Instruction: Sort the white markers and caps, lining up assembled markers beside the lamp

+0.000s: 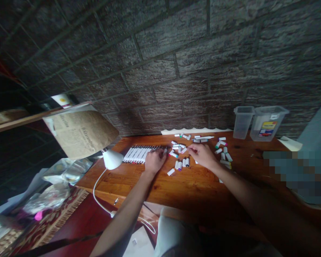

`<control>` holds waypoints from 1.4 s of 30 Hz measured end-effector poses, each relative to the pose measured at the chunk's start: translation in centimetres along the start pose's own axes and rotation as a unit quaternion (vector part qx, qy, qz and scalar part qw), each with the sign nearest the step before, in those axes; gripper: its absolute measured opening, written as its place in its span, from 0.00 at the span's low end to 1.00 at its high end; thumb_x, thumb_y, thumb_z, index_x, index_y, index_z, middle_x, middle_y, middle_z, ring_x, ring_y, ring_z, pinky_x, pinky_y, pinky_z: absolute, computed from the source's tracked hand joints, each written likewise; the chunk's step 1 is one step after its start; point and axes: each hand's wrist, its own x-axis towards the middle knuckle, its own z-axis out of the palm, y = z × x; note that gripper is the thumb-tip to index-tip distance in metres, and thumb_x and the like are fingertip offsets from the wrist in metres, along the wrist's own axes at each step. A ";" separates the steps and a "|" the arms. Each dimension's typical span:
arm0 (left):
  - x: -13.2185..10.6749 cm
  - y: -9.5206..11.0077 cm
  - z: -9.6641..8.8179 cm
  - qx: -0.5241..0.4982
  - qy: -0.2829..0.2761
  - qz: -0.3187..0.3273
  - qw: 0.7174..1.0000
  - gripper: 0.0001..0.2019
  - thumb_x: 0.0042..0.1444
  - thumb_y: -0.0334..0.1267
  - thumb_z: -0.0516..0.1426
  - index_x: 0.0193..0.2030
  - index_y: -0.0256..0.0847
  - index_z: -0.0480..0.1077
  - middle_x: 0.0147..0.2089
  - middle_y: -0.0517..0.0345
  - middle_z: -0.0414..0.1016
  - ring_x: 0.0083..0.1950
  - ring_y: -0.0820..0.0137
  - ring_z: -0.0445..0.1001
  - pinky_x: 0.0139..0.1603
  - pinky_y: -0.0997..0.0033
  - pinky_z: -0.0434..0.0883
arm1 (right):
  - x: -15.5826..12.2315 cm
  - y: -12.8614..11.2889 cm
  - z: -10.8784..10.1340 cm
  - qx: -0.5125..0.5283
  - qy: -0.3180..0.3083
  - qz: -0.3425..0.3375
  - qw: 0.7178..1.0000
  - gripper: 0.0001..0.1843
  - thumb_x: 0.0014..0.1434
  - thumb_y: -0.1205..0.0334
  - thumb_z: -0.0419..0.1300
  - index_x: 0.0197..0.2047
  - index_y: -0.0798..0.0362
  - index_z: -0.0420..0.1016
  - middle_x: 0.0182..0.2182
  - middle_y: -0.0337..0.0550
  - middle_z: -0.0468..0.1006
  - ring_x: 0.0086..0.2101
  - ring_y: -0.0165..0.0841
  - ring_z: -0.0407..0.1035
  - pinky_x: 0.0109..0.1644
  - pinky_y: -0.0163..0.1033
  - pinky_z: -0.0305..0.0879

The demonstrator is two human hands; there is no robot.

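My left hand rests on the wooden table at the end of a tidy row of white markers, its fingertips next to a small white marker. My right hand reaches across a scatter of loose white markers with coloured caps. Its index finger stretches towards the pieces nearest the row. Whether either hand grips anything is hidden by the fingers. More loose markers lie beyond the right hand, and one long white marker lies towards the wall.
The wooden table meets a brick-patterned wall. Two transparent plastic containers stand at the back right. A white desk lamp and a hanging newspaper are at the left, with a cable running down. A pixelated blur covers the right.
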 end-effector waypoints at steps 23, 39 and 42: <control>0.2 -0.9 1.1 0.048 0.023 0.005 0.999 0.13 0.59 0.42 0.53 0.44 0.44 0.77 0.47 0.50 0.78 0.51 0.60 0.72 0.53 0.63 0.67 | -0.1 0.0 0.3 0.017 0.000 0.003 1.000 0.13 0.61 0.62 0.54 0.38 0.52 0.81 0.34 0.42 0.83 0.32 0.31 0.75 0.38 0.32 0.66; 0.0 -0.9 0.5 0.068 0.034 -0.033 0.997 0.18 0.61 0.49 0.50 0.46 0.43 0.77 0.43 0.48 0.79 0.48 0.59 0.73 0.49 0.63 0.68 | -0.3 0.0 0.5 0.008 -0.042 -0.009 0.999 0.13 0.61 0.62 0.54 0.39 0.50 0.81 0.34 0.40 0.83 0.31 0.31 0.75 0.37 0.32 0.65; 0.0 -0.9 0.4 0.074 0.028 -0.042 0.996 0.18 0.61 0.49 0.50 0.46 0.44 0.77 0.43 0.48 0.79 0.48 0.59 0.73 0.47 0.63 0.68 | -0.3 0.1 0.6 0.001 -0.042 -0.008 0.999 0.13 0.60 0.62 0.55 0.39 0.50 0.81 0.34 0.40 0.83 0.32 0.31 0.75 0.37 0.32 0.65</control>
